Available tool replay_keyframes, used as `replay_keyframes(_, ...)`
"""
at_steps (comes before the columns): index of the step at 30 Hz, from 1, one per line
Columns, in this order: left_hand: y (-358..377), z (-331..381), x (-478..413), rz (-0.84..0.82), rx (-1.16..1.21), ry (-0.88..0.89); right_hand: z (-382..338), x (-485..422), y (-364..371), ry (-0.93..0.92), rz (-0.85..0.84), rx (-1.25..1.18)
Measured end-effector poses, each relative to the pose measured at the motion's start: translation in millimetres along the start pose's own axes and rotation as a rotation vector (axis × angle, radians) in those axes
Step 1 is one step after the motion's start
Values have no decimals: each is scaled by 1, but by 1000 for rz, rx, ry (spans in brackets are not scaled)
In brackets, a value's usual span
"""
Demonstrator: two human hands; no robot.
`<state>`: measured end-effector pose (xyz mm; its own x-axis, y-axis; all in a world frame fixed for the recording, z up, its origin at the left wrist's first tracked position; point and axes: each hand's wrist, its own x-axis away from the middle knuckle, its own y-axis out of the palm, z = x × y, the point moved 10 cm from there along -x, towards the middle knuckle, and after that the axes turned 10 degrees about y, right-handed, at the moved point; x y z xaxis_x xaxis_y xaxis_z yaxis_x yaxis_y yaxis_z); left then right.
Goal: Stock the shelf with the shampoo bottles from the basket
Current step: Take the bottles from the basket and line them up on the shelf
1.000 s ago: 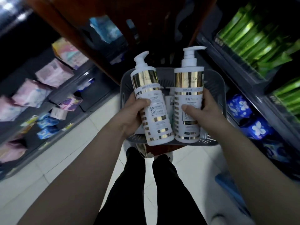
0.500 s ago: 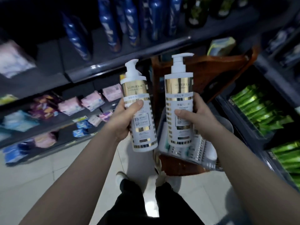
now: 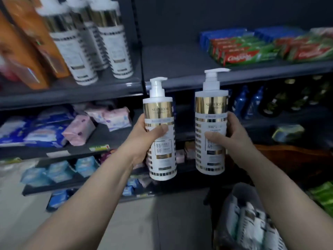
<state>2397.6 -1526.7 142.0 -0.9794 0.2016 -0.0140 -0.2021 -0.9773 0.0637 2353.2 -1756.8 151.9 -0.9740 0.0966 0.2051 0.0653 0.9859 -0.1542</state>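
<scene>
Your left hand [image 3: 144,135] and right hand [image 3: 234,137] each clasp a shampoo bottle [image 3: 162,159] mid-body: stiff, probably heavy, slick, so grip there, not the pump [image 3: 157,85] above.

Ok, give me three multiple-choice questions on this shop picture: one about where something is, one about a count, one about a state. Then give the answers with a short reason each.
1. Where are the toothpaste boxes?
A) on the upper right shelf
B) in a cardboard carton
C) hanging on hooks

2. How many shampoo bottles do the left hand and right hand hold together?
A) one
B) two
C) four

3. How are those held bottles oriented?
A) lying flat
B) upside down
C) upright

Answers:
1 A, the boxes lie stacked on that shelf.
2 B, each hand grips one bottle.
3 C, both pumps point up.
</scene>
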Motion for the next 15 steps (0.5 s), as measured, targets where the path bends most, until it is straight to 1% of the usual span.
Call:
replay_keyframes(7,-47,88,-33,-29,-96,213,-87,-24,42,-167,-13,-3)
replay_keyframes(11,-56,131,-60,1,-79,301,-126,-38,44,-248,7,-7)
replay_keyframes(15,-55,167,-89,27,-130,403,-159,-63,37,-306,58,6)
